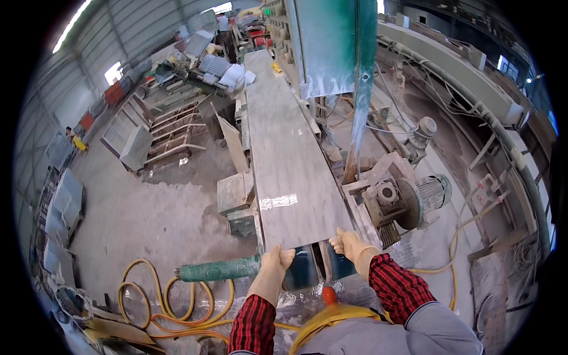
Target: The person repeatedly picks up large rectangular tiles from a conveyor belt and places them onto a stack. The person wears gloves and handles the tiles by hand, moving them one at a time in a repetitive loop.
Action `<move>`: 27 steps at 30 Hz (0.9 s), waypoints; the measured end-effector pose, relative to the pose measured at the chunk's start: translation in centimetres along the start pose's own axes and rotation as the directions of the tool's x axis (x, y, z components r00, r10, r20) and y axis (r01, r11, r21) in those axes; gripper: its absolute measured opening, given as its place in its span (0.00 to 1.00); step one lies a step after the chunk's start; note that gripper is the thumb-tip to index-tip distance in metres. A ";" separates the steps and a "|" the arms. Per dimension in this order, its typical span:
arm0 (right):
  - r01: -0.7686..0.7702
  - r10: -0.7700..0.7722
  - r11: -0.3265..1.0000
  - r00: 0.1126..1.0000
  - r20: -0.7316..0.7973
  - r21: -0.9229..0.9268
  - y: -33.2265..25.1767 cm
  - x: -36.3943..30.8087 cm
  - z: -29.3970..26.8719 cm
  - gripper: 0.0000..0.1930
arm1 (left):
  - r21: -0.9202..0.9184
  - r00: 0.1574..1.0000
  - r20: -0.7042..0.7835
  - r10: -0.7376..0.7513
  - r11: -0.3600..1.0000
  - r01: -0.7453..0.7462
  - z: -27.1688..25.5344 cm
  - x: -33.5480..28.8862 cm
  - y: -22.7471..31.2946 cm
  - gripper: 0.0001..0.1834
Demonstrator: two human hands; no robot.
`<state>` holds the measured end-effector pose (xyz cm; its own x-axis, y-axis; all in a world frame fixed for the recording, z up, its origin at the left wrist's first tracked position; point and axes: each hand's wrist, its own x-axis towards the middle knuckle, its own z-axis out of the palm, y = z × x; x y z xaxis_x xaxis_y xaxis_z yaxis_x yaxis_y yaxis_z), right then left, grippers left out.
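A long, glossy grey-veined stone slab (293,154) lies flat on a narrow machine bed and stretches away from me. My left hand (276,264), in a tan glove, is closed on the slab's near left corner. At the near right corner, my right hand (351,242) wears the same kind of glove and also grips the slab's edge. Beneath and between both hands, the dark blue belt (303,266) of the bed shows. Where the slab passes the green machine housing (331,47), a small yellow thing (276,67) rests near its right edge.
A green roller (219,270) sticks out left of the bed, above a coiled yellow hose (163,310). An electric motor (423,198) stands at the right. A slatted rack (174,130) and stone blocks lie leftward. A person (77,139) in yellow is far left.
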<state>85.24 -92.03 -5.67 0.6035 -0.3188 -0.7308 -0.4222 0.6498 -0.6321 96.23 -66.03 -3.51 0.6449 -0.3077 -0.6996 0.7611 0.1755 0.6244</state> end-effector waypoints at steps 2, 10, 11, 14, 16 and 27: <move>0.030 -0.030 1.000 0.999 -0.019 -0.002 0.2 0.4 0.2 0.27 | 0.007 0.998 0.060 -0.027 1.000 0.027 -1.3 1.8 -0.1 0.26; 0.263 -0.252 0.961 0.960 0.118 -0.084 2.1 -1.3 -0.6 0.28 | 0.536 0.929 0.335 0.157 0.779 -0.325 -2.4 -9.0 0.2 0.29; 0.267 -0.250 0.939 0.963 0.105 -0.215 3.3 -3.5 -0.6 0.29 | 0.542 0.944 0.309 0.114 0.795 -0.273 -4.4 -10.3 -0.7 0.29; 0.206 -0.198 0.969 0.978 0.068 -0.134 7.2 -4.2 -1.2 0.29 | 0.536 0.982 0.173 0.070 0.830 -0.153 -10.0 -11.2 -2.6 0.29; 0.175 -0.173 0.982 0.984 0.029 -0.070 8.3 -5.1 -0.6 0.29 | 0.475 0.989 0.103 0.104 0.869 -0.141 -11.9 -11.3 -2.6 0.28; 0.103 -0.098 0.988 0.994 0.048 -0.119 11.4 -6.4 -4.8 0.41 | 0.234 0.987 0.016 0.160 0.959 -0.160 -19.0 -15.7 -7.0 0.25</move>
<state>73.35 -85.93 -9.47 0.6738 -0.3475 -0.6522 -0.4350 0.5270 -0.7301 82.14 -44.67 -3.47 0.7575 -0.2907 -0.5846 0.6106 -0.0014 0.7919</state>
